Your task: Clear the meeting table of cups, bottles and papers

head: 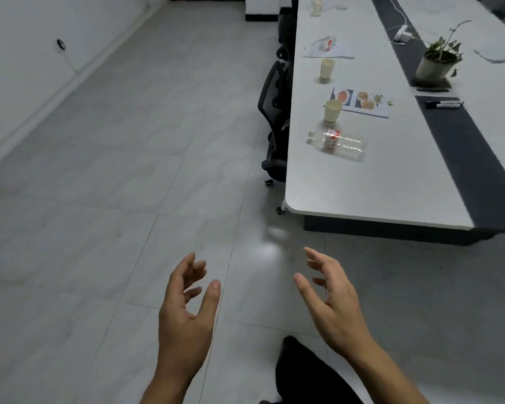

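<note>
While both hands hang over the grey tiled floor in the lower middle of the frame, neither one holds anything. The left hand has its fingers loosely curled and its thumb apart from them, palm turned inward. The right hand mirrors it, fingers spread and slightly bent, thumb pointing toward the left hand. The two are apart, with bare floor between them, and both are well short of the table.

The long white meeting table fills the upper right of the frame, its rounded near corner at middle right. A dark strip runs down its length. Nearest the corner, a clear plastic bottle with a red label lies on its side. Just beyond it stands a pale paper cup, touching or overlapping the edge of a printed sheet with coloured pictures. Farther up stands a second paper cup, then a crumpled white paper with something red on it. At the top edge a third cup is blurred.

On the dark strip sit a potted plant, markers below it, and a white adapter with cable above it. Another paper lies at the far right edge.

Black office chairs are tucked along the table's left side.
</note>
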